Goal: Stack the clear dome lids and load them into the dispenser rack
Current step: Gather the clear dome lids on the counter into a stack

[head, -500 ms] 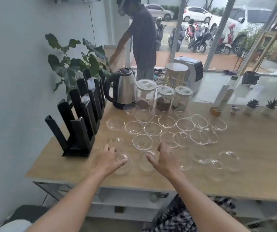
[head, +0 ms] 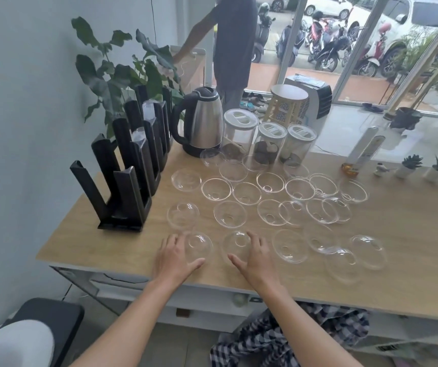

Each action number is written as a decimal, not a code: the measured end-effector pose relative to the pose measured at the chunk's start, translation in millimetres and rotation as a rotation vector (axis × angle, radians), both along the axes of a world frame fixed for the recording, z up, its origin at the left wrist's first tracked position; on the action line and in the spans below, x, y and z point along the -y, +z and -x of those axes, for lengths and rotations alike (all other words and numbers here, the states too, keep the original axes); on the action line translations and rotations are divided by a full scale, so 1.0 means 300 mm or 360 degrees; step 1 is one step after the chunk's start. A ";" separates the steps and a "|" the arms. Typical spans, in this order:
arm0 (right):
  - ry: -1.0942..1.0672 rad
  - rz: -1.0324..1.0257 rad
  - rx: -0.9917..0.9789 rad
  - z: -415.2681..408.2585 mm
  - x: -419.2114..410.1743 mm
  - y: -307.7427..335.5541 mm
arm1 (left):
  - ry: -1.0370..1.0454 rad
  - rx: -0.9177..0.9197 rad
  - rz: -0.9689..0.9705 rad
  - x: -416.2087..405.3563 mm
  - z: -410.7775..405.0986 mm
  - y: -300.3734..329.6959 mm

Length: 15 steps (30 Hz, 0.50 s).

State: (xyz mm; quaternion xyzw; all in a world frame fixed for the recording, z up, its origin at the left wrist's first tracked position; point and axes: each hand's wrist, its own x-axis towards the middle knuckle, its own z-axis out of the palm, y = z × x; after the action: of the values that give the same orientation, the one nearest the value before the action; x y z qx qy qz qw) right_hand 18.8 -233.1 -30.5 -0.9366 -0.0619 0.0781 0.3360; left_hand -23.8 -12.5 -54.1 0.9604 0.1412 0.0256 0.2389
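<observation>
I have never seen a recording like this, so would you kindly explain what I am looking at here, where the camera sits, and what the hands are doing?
There is no machine here: the camera is worn on a person's head and looks forward and down, so the two bare arms coming in from the bottom are the wearer's own. The wooden table is covered with many clear dome lids, lying singly or overlapping. On its left side stands the black dispenser rack, and a few lids seem to sit in its farther slots already. Behind the lids are a steel kettle and three lidded jars. The left hand reaches to one near lid and the right hand to the lid beside it. Fingers look spread over the lids; nothing is lifted. Another person stands by the window.
</observation>
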 end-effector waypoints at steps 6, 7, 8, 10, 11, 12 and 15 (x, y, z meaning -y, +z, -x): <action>-0.0076 -0.0208 0.0089 0.062 0.048 -0.003 | -0.0015 0.0106 0.0288 0.018 0.005 -0.002; -0.0101 -0.0229 0.0118 0.069 0.058 -0.003 | -0.0031 0.0109 0.0315 0.024 0.002 0.003; -0.0128 -0.0245 0.0143 0.075 0.070 -0.003 | -0.0057 0.0112 0.0323 0.033 -0.002 0.009; -0.0183 -0.0283 0.0178 0.084 0.096 -0.006 | -0.0110 0.0125 0.0317 0.054 -0.010 0.017; -0.0205 -0.0302 0.0187 0.088 0.110 -0.007 | -0.0130 0.0136 0.0317 0.066 -0.015 0.019; -0.0226 -0.0322 0.0198 0.091 0.124 -0.007 | -0.0150 0.0136 0.0317 0.076 -0.020 0.017; -0.0284 -0.0392 0.0234 0.095 0.158 -0.001 | -0.0182 0.0083 0.0311 0.108 -0.034 0.010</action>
State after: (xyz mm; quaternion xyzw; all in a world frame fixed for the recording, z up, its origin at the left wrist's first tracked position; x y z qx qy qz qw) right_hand -9.6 -280.5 -30.8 -0.8933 -0.0121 -0.0289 0.4484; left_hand -13.5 -44.8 -51.2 0.9380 0.0817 0.0229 0.3360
